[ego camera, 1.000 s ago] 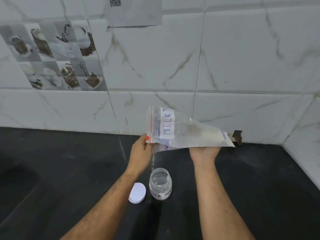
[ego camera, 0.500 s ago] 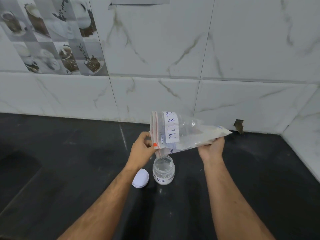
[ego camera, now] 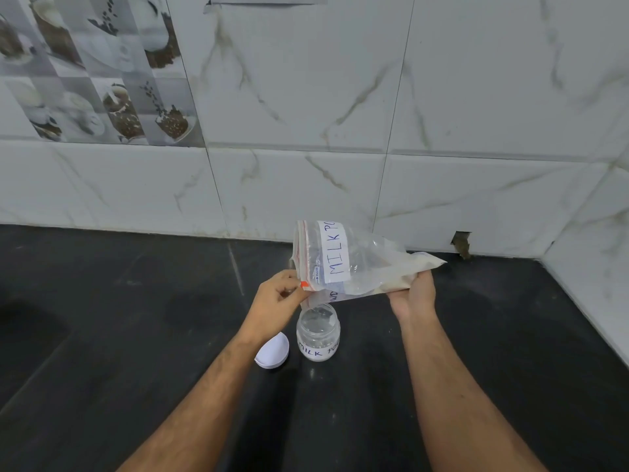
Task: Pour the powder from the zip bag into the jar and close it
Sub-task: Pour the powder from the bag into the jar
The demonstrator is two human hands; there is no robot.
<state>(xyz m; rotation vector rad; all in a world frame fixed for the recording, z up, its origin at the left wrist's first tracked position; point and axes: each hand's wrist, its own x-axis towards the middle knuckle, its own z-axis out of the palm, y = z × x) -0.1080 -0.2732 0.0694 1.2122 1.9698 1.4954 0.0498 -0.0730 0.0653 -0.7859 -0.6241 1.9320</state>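
Observation:
A clear zip bag (ego camera: 354,264) labelled "MILK PO…" lies on its side in the air, its red zip mouth at the left and white powder gathered at its right end. My left hand (ego camera: 279,298) pinches the mouth's lower corner. My right hand (ego camera: 413,294) grips the bag's powder-filled bottom from below. Just under the mouth stands a small clear jar (ego camera: 318,332), open, with a handwritten label and a little white powder at its bottom. Its white lid (ego camera: 272,352) lies on the counter to the jar's left, beside my left forearm.
The black stone counter (ego camera: 136,335) runs to a white marble-tiled wall (ego camera: 306,131) at the back and right. A small hole (ego camera: 461,243) shows in the wall's base behind the bag.
The bag has come down and its mouth now hangs close over the jar's opening. The view has tilted downward and closer. Both hands keep their hold.

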